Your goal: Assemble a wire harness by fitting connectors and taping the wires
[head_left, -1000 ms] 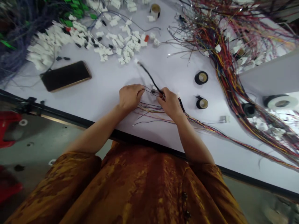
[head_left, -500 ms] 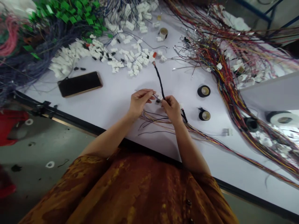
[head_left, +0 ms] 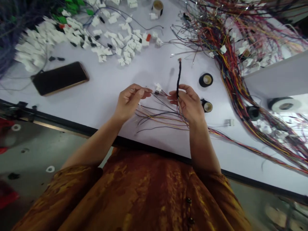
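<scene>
My left hand (head_left: 128, 102) is closed in a pinch, with a thin dark wire (head_left: 160, 98) running from its fingertips towards the other hand. My right hand (head_left: 192, 104) grips a wire harness just below its black-taped stem (head_left: 179, 75), which points away from me. Between the hands hangs a small white connector (head_left: 158, 88) with several wires running to the right fingers. Loose yellow, dark and purple wire ends (head_left: 154, 117) fan out on the table below. Part of the harness is hidden behind my right hand.
Black tape rolls (head_left: 206, 80) lie right of my hands. A phone (head_left: 60, 78) is at the left, near piled white connectors (head_left: 120, 45). A thick bundle of coloured wires (head_left: 228, 73) crosses the right side. The table's dark edge (head_left: 154, 152) runs close to my body.
My hands have moved apart, and the connector between them shows more plainly. The taped stem has shifted right and stands more upright. The view has moved closer to the table.
</scene>
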